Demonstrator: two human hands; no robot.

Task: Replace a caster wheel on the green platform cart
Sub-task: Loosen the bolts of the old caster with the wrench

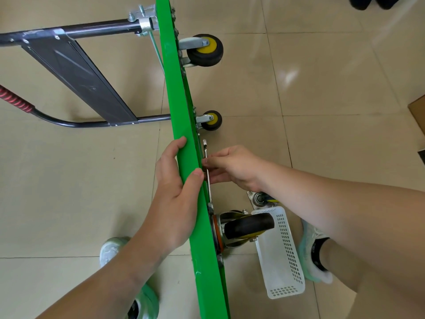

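The left hand (177, 180) grasps the upper edge of the green cart deck (177, 88), thumb on the right face and fingers wrapped over the left face. The right hand (232, 168) pinches a flat metal wrench (209, 189) with its fingertips, holding it against the underside of the deck. The deck stands on its side edge and runs from near to far through the middle of the scene. Just near the wrench, a caster with a black wheel (248, 226) is mounted on the underside. Two yellow-hubbed wheels (205, 49) (211, 120) sit at the far end. The cart handle (80, 77) extends left. A white basket (282, 261) lies on the floor right of the caster, with a loose caster (261, 199) just beyond it.
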